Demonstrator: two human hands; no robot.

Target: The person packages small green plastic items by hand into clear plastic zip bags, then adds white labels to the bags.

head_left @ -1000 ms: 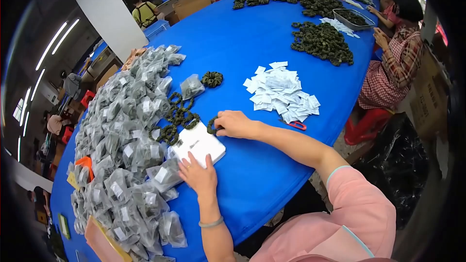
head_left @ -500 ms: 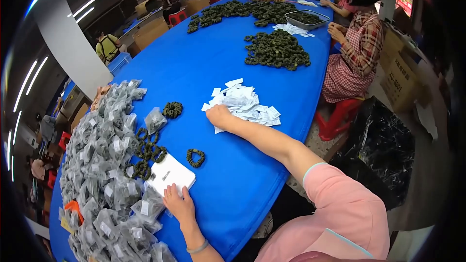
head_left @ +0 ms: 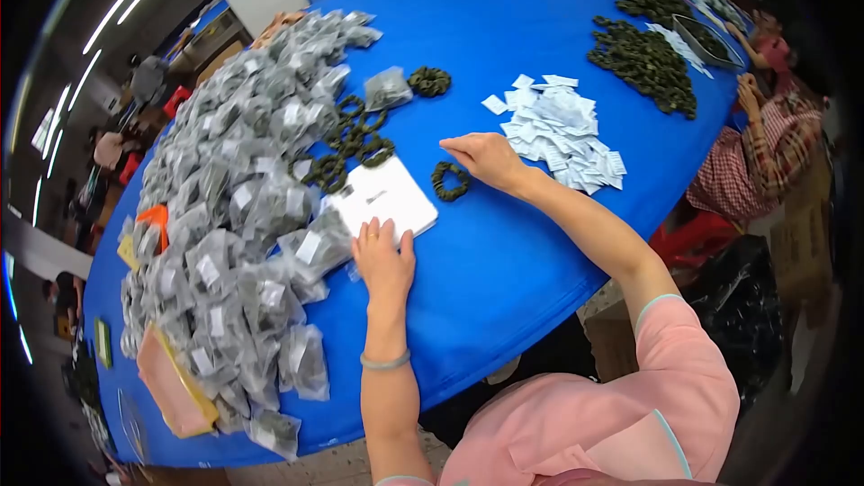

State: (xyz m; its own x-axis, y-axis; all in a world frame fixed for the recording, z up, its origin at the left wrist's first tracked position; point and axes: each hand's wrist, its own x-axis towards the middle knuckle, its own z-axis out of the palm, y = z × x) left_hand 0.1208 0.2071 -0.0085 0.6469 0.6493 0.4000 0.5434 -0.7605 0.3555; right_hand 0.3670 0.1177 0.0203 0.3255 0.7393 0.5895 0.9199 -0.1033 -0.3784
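My left hand (head_left: 382,261) lies with fingers spread on the near edge of a white stack (head_left: 387,196), perhaps bags or sheets, with small dark print on top. My right hand (head_left: 486,160) is above the blue cloth, fingertips pinched together and pointing left; whatever they hold, if anything, is too small to make out. Just below it a single dark green scrunchie (head_left: 450,182) rests on the cloth. To its right spreads a pile of small white paper slips or packets (head_left: 562,130). Several loose scrunchies (head_left: 346,139) lie beyond the stack, touching its far side.
Many clear bags with dark contents and white labels (head_left: 243,207) are heaped along the left. A bagged piece (head_left: 387,90) and another scrunchie (head_left: 430,81) lie farther back. Beyond are a scrunchie heap (head_left: 643,67) and a metal tray (head_left: 706,43). A co-worker (head_left: 765,148) sits at right.
My right hand has come away from the white slips, leftward toward the white stack. My left hand stays on the stack. The camera view has turned left and downward.
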